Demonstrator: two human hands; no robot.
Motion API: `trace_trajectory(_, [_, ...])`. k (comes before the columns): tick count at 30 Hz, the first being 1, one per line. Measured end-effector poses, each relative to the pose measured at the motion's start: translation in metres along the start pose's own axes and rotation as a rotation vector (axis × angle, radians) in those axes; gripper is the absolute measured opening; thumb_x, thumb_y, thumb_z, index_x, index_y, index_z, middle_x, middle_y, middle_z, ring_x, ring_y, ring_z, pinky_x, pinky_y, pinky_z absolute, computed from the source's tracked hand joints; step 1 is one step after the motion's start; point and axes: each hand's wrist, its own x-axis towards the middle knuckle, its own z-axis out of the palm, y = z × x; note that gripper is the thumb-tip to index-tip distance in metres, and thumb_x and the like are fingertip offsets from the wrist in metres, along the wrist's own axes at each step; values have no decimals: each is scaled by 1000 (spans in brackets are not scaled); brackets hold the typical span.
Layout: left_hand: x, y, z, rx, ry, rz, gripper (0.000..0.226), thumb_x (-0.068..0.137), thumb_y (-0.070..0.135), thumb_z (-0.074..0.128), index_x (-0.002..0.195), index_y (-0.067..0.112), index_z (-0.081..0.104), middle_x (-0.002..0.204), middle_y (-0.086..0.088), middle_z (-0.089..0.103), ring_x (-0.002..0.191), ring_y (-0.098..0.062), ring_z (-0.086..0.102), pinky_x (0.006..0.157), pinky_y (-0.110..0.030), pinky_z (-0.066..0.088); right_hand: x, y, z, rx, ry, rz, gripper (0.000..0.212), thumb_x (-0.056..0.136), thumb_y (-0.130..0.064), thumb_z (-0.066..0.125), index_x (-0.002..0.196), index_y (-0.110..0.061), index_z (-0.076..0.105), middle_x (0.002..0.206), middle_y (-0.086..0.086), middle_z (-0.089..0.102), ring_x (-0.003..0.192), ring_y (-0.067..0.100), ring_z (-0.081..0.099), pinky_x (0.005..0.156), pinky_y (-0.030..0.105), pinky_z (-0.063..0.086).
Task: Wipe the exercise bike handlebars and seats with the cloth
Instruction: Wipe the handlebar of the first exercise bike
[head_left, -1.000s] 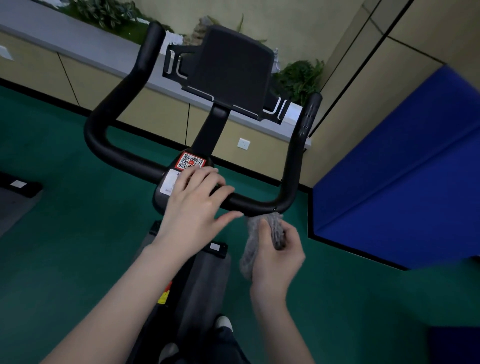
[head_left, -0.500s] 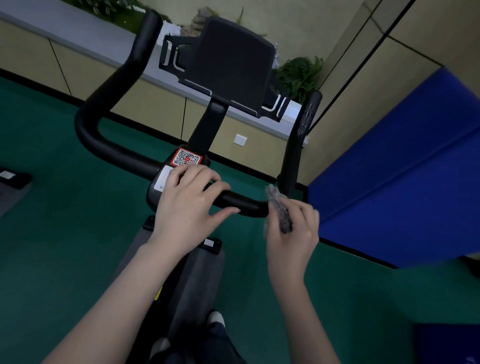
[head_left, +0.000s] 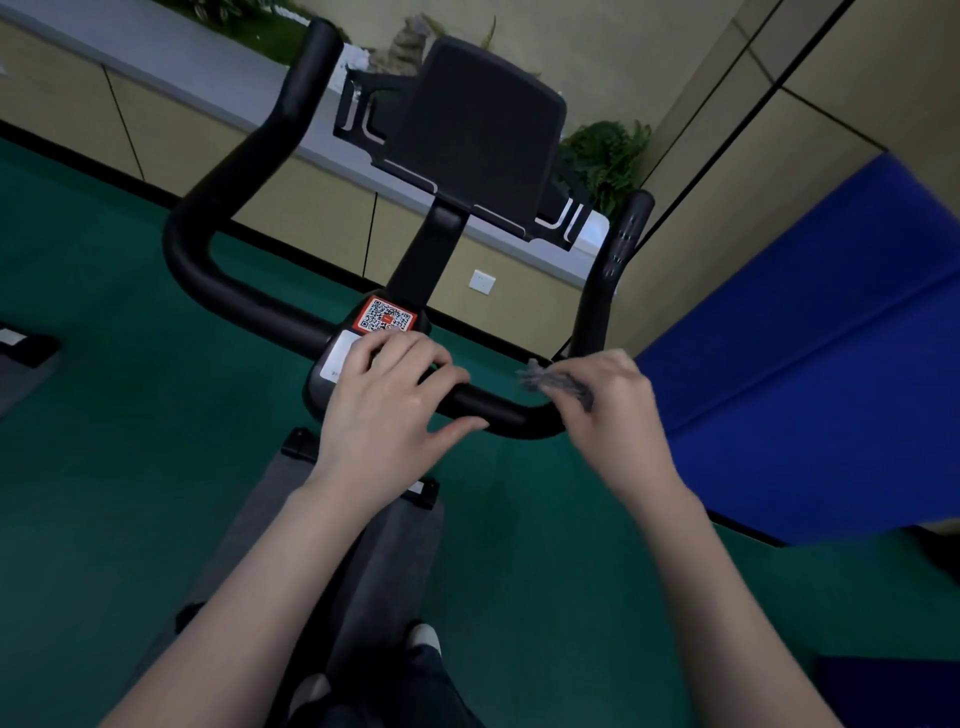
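Head camera looks down over the black handlebars (head_left: 249, 291) of an exercise bike. Their crossbar runs left to right in front of the person, dipping a little toward the right, and both ends bend up and away toward the wall, so the two grips point forward and upward. The left hand (head_left: 387, 410) lies over the middle of the crossbar, just below the QR sticker (head_left: 385, 316), fingers draped over the bar and thumb stretched beneath, a loose hold around it. The right hand (head_left: 608, 410) sits at the right bend of the bar, fingers curled around a bunched grey cloth (head_left: 553, 382); the cloth pokes out leftward from the fist, resting at the top of the bend. A black tablet holder (head_left: 478, 130) stands on the stem above, tilted back. Green floor (head_left: 104, 467) lies below, a blue mat (head_left: 810, 364) to the right.
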Motion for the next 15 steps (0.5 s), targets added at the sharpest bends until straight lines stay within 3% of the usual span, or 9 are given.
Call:
trace_trajectory(3, [0,0,0,1,2,0,38,81,55,62,95,20,69,95,3,62,101,-22,58,98,-35,33,21,-13,7,91,-260,26,13,91,-18,64,97,-12,73,80,-2,63,81,14,55,68,23,38])
trace_trajectory(6, [0,0,-1,-3,5,3,38,82,55,61,95,20,69,95,3,62,101,-21,57,99,-35,33,39,-13,6,137,-448,95,14,95,-25,58,91,-18,70,73,3,68,70,22,64,60,31,48])
trace_trajectory(11, [-1,0,0,-7,20,7,39,82,55,61,93,19,69,94,3,62,100,-21,58,100,-34,33,53,-7,-1,3,-632,-3,22,95,-31,58,94,-13,70,80,5,71,77,17,65,71,31,52])
trace_trajectory(15, [0,-2,0,-19,20,8,40,82,55,62,94,18,70,94,3,63,99,-20,58,101,-34,33,65,2,-7,-129,-704,-47,23,94,-35,59,94,-15,70,84,2,70,81,18,64,78,40,52])
